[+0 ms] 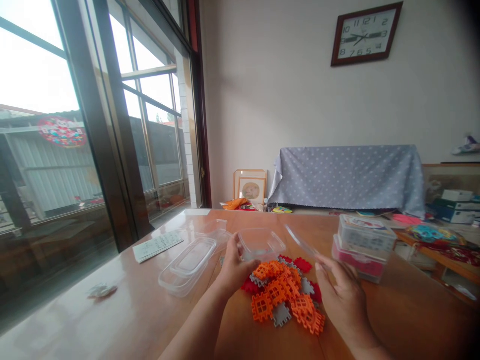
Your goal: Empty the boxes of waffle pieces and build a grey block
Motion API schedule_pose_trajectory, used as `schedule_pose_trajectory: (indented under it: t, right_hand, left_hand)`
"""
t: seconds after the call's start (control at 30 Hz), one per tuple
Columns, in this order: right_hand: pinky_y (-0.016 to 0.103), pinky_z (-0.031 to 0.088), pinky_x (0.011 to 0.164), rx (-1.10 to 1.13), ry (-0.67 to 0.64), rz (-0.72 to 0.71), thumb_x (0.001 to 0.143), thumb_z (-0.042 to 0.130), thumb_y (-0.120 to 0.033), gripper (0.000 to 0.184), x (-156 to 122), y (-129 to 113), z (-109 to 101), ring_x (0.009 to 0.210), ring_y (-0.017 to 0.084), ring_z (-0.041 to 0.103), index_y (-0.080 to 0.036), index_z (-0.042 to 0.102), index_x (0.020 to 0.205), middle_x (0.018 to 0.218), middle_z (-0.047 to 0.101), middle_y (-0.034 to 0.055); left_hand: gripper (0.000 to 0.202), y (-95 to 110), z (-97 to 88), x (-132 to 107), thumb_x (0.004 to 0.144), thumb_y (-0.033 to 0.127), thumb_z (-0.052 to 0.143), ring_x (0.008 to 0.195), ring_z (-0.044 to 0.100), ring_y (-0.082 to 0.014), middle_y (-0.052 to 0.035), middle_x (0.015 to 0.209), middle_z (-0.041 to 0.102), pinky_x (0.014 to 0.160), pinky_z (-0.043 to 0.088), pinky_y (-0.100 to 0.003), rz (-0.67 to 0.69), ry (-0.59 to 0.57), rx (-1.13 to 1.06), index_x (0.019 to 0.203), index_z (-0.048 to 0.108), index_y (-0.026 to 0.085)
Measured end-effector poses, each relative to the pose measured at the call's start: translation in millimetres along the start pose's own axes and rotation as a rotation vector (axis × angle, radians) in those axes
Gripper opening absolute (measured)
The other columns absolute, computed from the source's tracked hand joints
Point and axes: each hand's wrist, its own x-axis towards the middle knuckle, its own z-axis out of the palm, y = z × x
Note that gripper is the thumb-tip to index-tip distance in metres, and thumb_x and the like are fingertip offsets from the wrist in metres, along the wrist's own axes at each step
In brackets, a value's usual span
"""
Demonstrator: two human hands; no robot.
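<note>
My left hand (235,267) grips the near left side of a clear plastic container (264,241), thumb over its rim. Between the thumb and fingers of my right hand (341,287) is a thin clear plastic lid (300,241), tilted and seen nearly edge-on, apart from the container. A loose heap of orange interlocking plastic pieces (276,291) lies on the table between my hands. Grey pieces (282,315) and red pieces (303,264) are mixed in with them. Part of the heap's left edge is behind my left hand.
Left of my arm stand more clear containers (183,267). A printed sheet (158,246) and a small crumpled item (102,291) lie farther left on the wooden table (131,330). Stacked lidded boxes (362,250) stand at right, close beyond my right hand.
</note>
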Motion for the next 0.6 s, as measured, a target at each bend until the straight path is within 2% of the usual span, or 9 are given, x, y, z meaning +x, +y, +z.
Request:
schedule_pose_trajectory:
  t: [0.17, 0.3, 0.43, 0.6]
  right_hand:
    - [0.048, 0.047, 0.098, 0.011, -0.064, -0.059, 0.097, 0.057, -0.028, 0.026, -0.6, -10.5, 0.6, 0.105, 0.028, 0.063, -0.029, 0.069, 0.119, 0.111, 0.076, 0.0053]
    - [0.050, 0.047, 0.100, -0.005, -0.122, -0.140, 0.096, 0.058, -0.026, 0.029, -3.3, -15.1, 8.3, 0.110, 0.029, 0.063, -0.032, 0.070, 0.121, 0.114, 0.077, 0.0020]
    - [0.052, 0.047, 0.102, 0.004, -0.219, -0.204, 0.095, 0.056, -0.023, 0.037, -5.3, -19.1, 12.3, 0.118, 0.030, 0.061, -0.032, 0.067, 0.129, 0.123, 0.074, 0.0020]
    - [0.053, 0.046, 0.106, 0.071, -0.283, -0.229, 0.097, 0.050, -0.020, 0.045, -5.5, -24.2, 10.1, 0.131, 0.030, 0.055, -0.031, 0.058, 0.140, 0.134, 0.069, 0.0033]
  left_hand:
    - [0.091, 6.2, 8.4, -8.7, 0.071, 0.018, 0.081, 0.113, 0.063, -0.0278, -0.0119, 0.127, 0.061, 0.093, 0.055, -0.043, -0.187, -0.202, -0.122, 0.148, 0.032, 0.023]
    - [0.086, 10.6, 14.7, -11.0, 0.070, 0.021, 0.086, 0.115, 0.064, -0.0295, -0.0131, 0.128, 0.062, 0.097, 0.054, -0.046, -0.163, -0.320, -0.250, 0.142, 0.040, 0.022]
    - [0.082, 12.6, 17.9, -11.1, 0.067, 0.020, 0.090, 0.120, 0.062, -0.0305, -0.0137, 0.134, 0.061, 0.102, 0.052, -0.046, -0.122, -0.316, -0.288, 0.136, 0.046, 0.022]
    - [0.082, 7.2, 17.6, -10.1, 0.068, 0.016, 0.087, 0.122, 0.060, -0.0313, -0.0140, 0.136, 0.060, 0.098, 0.054, -0.045, -0.113, -0.306, -0.335, 0.138, 0.044, 0.022]
